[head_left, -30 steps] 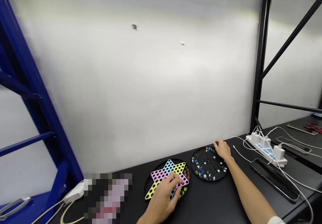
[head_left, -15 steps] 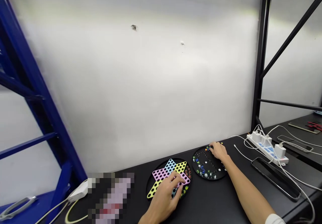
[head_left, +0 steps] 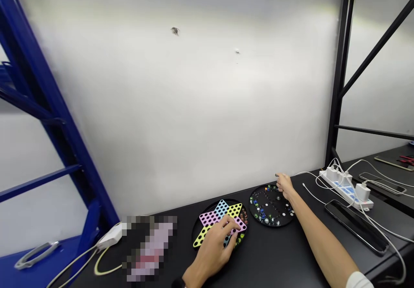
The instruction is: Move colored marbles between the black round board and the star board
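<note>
My left hand [head_left: 218, 242] lies over a star-shaped Chinese checkers board [head_left: 221, 209], which has pink, yellow and blue points dotted with black holes. Its fingers are bent, with the thumb apart from them, above the pink right-hand point. Beneath the star is a round black tray [head_left: 195, 230]; reddish marbles [head_left: 244, 216] and green marbles [head_left: 239, 238] show at its right side. My right hand [head_left: 285, 185] is raised over the far edge of a second round black board [head_left: 273, 206] holding several scattered marbles. Its fingers are pinched, with a small dark spot at the tip that I cannot make out.
A white power strip [head_left: 347, 189] with chargers and loose cables stands on the right, beside a black phone [head_left: 355, 226]. Left are a blue metal frame [head_left: 61, 120], a white adapter [head_left: 111, 235] and a blurred-out pinkish item [head_left: 152, 253]. A white wall [head_left: 207, 128] rises behind.
My right hand has lifted from the far part of the marble board to just beyond its edge, uncovering marbles there. My left hand stays on the star board. The view has shifted slightly.
</note>
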`<state>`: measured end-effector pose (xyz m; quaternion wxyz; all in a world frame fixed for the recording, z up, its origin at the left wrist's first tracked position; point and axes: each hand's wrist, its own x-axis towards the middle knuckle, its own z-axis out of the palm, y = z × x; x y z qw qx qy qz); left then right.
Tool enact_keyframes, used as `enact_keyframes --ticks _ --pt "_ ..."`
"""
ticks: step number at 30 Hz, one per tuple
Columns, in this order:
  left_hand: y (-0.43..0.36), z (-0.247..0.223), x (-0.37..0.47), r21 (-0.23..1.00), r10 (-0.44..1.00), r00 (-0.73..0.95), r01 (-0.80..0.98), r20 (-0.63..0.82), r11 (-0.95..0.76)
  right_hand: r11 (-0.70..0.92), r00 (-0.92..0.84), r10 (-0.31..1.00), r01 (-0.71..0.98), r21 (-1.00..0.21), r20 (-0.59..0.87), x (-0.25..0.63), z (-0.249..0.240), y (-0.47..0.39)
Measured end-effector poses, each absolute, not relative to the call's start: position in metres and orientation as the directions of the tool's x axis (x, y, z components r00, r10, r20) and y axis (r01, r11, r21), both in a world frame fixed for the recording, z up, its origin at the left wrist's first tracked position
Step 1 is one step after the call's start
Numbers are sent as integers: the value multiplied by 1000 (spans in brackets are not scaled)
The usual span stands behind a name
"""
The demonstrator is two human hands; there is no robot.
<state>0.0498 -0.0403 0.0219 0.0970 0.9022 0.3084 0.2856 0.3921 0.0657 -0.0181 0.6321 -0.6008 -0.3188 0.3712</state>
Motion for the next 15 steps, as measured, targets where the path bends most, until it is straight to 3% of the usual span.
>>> enact_keyframes --ticks 5,15 --pt "-42 21 51 350 617 646 508 449 -787 -4 405 906 -275 -962 -120 387 -22 63" --pt "-44 24 52 358 619 643 505 452 -786 18 329 938 -367 -930 -111 376 -28 64"
